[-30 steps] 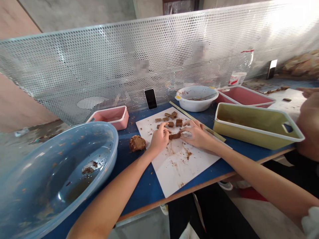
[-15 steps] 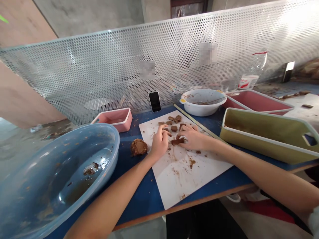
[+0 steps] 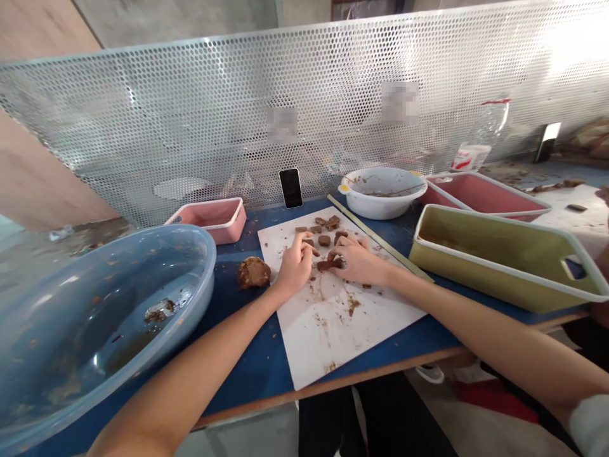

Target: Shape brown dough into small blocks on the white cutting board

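My right hand [image 3: 360,261] rests over the white sheet [image 3: 328,330] with bent fingers gripping an elongated lump of brown clay [image 3: 327,264]. Just left of it, my left hand [image 3: 295,265] hovers low with fingers loosely bent and apart, its tips beside a small clay piece; I see nothing held in it. Beyond the fingers lie several small brown clay pieces [image 3: 324,240], some block-shaped. A bigger rough clay ball [image 3: 254,273] sits on the blue table left of the sheet. Crumbs and brown smears mark the paper.
A large blue basin [image 3: 200,279] with murky water stands at left, a small pink bin [image 3: 228,231] behind it. A phone [image 3: 290,188] leans on the perforated screen. A pale stick [image 3: 375,235], white bowl [image 3: 380,206], pink bin [image 3: 518,206] and olive bin [image 3: 490,270] are at right.
The view has shifted slightly, so everything sits a little further left and mostly higher. Both hands stay over the same spot, with my right hand still on the clay lump.
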Tool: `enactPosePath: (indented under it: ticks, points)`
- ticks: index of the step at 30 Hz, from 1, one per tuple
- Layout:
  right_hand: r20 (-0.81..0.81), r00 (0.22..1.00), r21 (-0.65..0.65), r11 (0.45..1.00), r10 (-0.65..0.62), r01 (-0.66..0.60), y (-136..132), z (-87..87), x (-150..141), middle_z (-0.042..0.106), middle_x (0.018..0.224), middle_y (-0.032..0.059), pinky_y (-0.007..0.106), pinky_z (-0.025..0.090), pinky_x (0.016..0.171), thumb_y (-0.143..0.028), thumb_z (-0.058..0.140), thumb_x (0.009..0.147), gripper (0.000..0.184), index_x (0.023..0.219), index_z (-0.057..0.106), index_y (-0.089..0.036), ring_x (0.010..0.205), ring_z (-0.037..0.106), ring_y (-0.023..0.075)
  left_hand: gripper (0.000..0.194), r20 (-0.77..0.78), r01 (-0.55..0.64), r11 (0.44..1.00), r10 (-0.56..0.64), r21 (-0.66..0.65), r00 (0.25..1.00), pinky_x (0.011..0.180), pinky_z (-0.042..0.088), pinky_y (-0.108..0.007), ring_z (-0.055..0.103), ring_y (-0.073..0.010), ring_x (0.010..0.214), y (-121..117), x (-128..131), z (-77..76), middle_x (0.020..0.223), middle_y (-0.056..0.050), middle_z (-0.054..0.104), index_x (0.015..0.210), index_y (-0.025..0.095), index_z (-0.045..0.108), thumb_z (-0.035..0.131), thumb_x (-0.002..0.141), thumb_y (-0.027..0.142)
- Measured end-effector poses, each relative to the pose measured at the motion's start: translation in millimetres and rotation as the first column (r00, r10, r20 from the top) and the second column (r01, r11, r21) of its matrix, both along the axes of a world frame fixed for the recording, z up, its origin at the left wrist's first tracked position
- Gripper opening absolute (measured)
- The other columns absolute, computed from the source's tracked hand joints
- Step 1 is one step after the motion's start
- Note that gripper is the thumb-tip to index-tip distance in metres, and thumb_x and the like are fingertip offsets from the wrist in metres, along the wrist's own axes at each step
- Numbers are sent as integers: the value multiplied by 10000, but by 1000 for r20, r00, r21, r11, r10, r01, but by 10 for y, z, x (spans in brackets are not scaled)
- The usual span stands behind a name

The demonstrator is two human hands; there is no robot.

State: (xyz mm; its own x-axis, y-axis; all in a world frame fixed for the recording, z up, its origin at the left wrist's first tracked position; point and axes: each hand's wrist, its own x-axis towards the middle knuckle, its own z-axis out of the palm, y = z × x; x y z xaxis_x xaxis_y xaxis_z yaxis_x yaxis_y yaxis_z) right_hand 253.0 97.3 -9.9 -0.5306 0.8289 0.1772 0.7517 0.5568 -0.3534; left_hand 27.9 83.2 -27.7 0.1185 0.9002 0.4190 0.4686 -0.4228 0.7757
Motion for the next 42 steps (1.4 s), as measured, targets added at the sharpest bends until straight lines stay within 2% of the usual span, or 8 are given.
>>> enactPosePath:
  ticks: [10, 14, 17, 25, 35, 42]
  points:
    - [14, 1000, 18, 1000, 15, -15, -3, -11, 10, 706, 1183, 112, 523, 405, 1024, -380, 750, 991, 144, 1047, 787, -252, 1280, 631, 363, 358, -92, 7, 1000, -10, -26, 996, 707, 447, -327, 629, -180, 645, 9, 2, -16, 902, -18, 817, 1389, 213, 634, 475, 1069, 233]
    - [57, 998, 98, 995, 7, -13, 4, -7, 73, 698, 1197, 128, 527, 391, 1027, -430, 755, 976, 196, 1028, 771, -241, 1272, 613, 376, 400, -172, 53, 998, -60, -45, 983, 653, 410, -318, 574, -179, 578, -8, 9, -9, 746, 24, 720, 1429, 206, 643, 491, 1060, 232]
    - [73, 997, 104, 995, -14, 7, 24, 3, 130, 694, 1173, 127, 514, 393, 1004, -455, 753, 965, 224, 981, 756, -232, 1237, 617, 382, 396, -179, 79, 996, -85, -43, 980, 631, 394, -309, 557, -179, 566, -4, 10, -10, 688, 42, 659, 1418, 210, 651, 494, 1056, 233]
    - [67, 998, 78, 997, 15, -21, 81, -27, 172, 685, 1150, 112, 488, 381, 973, -483, 733, 960, 240, 978, 737, -244, 1215, 620, 371, 359, -118, 75, 996, -80, -48, 990, 630, 410, -310, 588, -182, 579, 58, 0, -60, 734, 26, 727, 1338, 220, 677, 522, 1014, 206]
    - [86, 996, 62, 997, 31, -36, 90, -8, 184, 683, 1146, 117, 508, 397, 1004, -504, 748, 970, 271, 1003, 760, -235, 1198, 621, 369, 335, -61, 100, 992, -104, -70, 993, 793, 570, -360, 783, -251, 816, 82, -16, -100, 868, -40, 799, 1314, 221, 674, 509, 1024, 203]
    - [113, 992, 57, 997, 47, -54, 76, 32, 192, 694, 1119, 107, 504, 432, 1016, -505, 773, 954, 273, 913, 706, -244, 1173, 628, 358, 314, -38, 104, 992, -107, -70, 994, 742, 567, -346, 788, -254, 832, 94, -28, -101, 862, -39, 787, 1241, 229, 709, 531, 985, 190]
